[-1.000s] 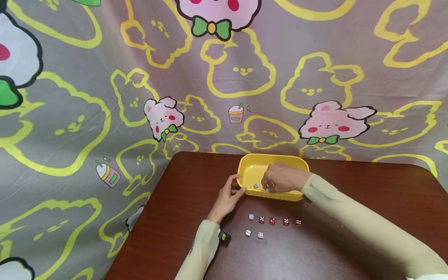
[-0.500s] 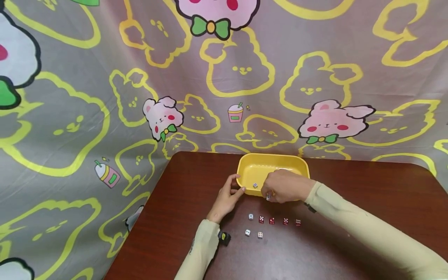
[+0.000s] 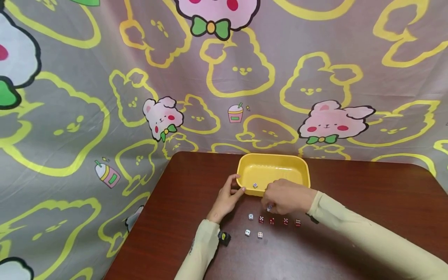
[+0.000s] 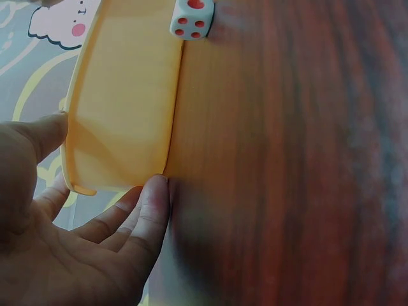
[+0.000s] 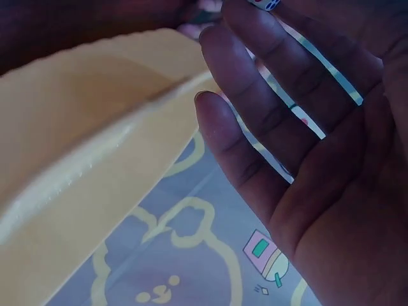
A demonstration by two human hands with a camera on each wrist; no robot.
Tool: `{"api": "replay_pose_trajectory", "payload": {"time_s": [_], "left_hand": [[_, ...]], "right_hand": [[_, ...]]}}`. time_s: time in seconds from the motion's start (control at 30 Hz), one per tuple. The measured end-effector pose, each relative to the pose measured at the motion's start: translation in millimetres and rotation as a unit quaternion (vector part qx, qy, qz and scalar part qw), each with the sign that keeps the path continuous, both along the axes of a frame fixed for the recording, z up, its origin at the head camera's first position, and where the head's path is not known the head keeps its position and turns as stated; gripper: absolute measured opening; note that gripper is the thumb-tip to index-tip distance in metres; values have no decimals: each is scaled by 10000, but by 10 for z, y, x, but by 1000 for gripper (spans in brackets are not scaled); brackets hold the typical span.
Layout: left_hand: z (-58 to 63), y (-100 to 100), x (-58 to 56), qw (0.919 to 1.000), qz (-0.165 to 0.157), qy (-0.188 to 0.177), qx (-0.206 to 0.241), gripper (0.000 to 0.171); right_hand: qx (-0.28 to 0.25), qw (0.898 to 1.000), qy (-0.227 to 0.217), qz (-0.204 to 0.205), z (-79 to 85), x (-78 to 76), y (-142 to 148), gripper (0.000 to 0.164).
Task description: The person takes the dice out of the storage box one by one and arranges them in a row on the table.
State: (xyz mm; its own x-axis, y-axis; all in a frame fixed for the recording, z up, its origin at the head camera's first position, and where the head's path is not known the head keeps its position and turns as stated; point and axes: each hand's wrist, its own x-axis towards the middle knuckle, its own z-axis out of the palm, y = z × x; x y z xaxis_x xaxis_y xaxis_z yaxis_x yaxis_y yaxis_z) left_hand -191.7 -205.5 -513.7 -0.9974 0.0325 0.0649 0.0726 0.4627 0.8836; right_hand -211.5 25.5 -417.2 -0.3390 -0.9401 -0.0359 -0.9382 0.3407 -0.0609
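Note:
At the left front corner of a yellow plastic tub (image 3: 303,175), my left hand (image 3: 225,197) grips the wall, thumb on the rim and fingers around the end (image 4: 121,223). My right hand (image 3: 288,196) pinches a white die (image 3: 269,208) just in front of the tub, above the table; a corner of that die (image 5: 264,4) shows at the top of the right wrist view. Another white die (image 3: 255,185) lies inside the tub. Nearest below the right hand are a white die (image 3: 251,216) and several red dice (image 3: 272,221) in a row.
Two more white dice, one left (image 3: 247,233) and one right (image 3: 260,235), form a second row nearer me. The dark wooden table (image 3: 367,186) ends at a patterned curtain (image 3: 224,132) behind and on the left.
My right hand has come out of the tub over its front rim toward me, carrying the pinched die. The left hand and the dice on the table have stayed put.

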Motion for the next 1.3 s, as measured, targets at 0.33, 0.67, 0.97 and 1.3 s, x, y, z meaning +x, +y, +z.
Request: {"api": "replay_pose_trajectory", "payload": {"time_s": [0.33,0.67,0.97,1.3], "left_hand": [[-23,-13,-11,9999,-35,-92,31,48],[-18,-12,-11,9999,-24,-107,17,49],[5,1,-6,9999,-2,-134,-23,50],[-1,4,-2,9999,-1,-166,0,49]], "right_hand": [[-53,9990,334,296,-154,163,33,14],[-1,9960,709,538,-256,309,25,14],[13,9957,660,644,-318,376,4,20],[56,9957,665,635,-464,403,10,22]]}}
